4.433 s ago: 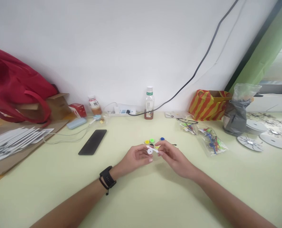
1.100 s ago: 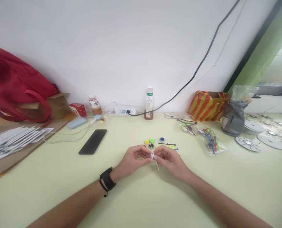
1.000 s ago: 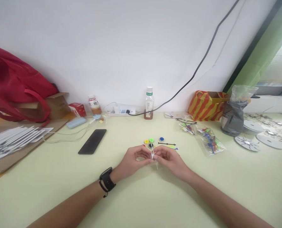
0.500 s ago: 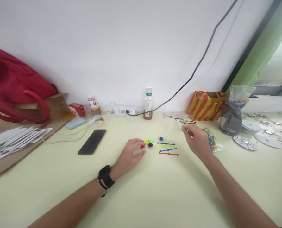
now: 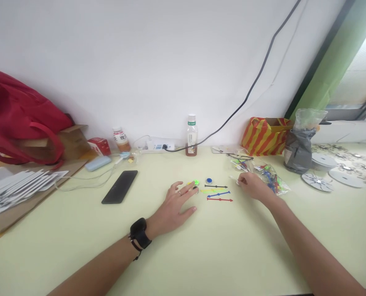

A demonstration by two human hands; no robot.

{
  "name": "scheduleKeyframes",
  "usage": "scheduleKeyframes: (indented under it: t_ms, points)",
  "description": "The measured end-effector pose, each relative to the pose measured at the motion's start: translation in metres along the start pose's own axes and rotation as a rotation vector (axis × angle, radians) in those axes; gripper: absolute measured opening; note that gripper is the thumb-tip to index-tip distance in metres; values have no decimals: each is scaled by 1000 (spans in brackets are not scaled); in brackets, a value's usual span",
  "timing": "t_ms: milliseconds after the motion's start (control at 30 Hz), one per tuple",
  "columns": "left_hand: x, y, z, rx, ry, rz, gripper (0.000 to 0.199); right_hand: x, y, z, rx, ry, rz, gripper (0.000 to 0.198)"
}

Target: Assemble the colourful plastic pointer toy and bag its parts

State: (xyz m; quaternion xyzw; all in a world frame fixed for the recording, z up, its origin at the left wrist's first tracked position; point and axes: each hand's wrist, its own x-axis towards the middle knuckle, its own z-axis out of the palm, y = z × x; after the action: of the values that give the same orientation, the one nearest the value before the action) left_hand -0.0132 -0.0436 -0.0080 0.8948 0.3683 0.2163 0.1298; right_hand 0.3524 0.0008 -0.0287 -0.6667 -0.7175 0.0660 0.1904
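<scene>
My left hand (image 5: 175, 207) has its fingers spread over a group of small round discs. Its fingertips reach the black disc (image 5: 195, 188); contact is unclear. Past them show the green disc (image 5: 196, 182) and a sliver of the yellow disc (image 5: 189, 183); the red disc is hidden. The blue disc (image 5: 209, 181) stands apart. Between my hands lie a black arrow (image 5: 215, 186), a yellow-green arrow (image 5: 212, 190), a blue arrow (image 5: 219, 194) and a red arrow (image 5: 219, 199). My right hand (image 5: 249, 185) pinches a slim white arrow-like piece (image 5: 233, 179) close to the table.
Clear bags of coloured pieces (image 5: 272, 179) lie beyond my right hand. A phone (image 5: 120, 187) is to the left. A drink bottle (image 5: 192, 135), power strip (image 5: 158, 144) and striped bag (image 5: 264, 135) stand along the wall. White discs (image 5: 317, 182) lie far right.
My right hand has come down and nearer with the white piece, away from the bag. My left hand has shifted right, its fingers stretching over the discs and covering the red one.
</scene>
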Motion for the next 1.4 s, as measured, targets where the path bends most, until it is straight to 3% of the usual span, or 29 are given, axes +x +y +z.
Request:
scheduleKeyframes:
  t_ms: [167,267,367,467,600,800,933,1133,1267,1400]
  points:
    - [-1,4,-3,6,-82,49,61,-1,-5,-4,-41,95,8,13]
    - [0,7,-3,0,-47,49,50,-2,-23,2,55,154,-159,19]
    - [2,10,-3,-17,-12,56,41,-3,-43,13,184,80,-313,21]
    - [4,11,-1,-36,10,67,29,-2,-56,23,215,22,-354,20]
    - [5,9,-1,-79,42,72,11,-3,-62,23,216,35,-357,17]
    - [4,9,0,-328,183,-74,11,-16,-70,3,255,54,-297,8]
    - [6,8,3,-527,239,-164,19,-23,-78,-7,454,43,-297,17]
    - [9,8,4,-776,223,-260,36,-28,-94,-11,748,52,-321,23]
    - [10,11,4,-881,197,-289,43,-37,-108,-16,911,58,-201,29]
    - [11,10,5,-961,202,-310,42,-47,-122,-19,1115,-50,-118,31]
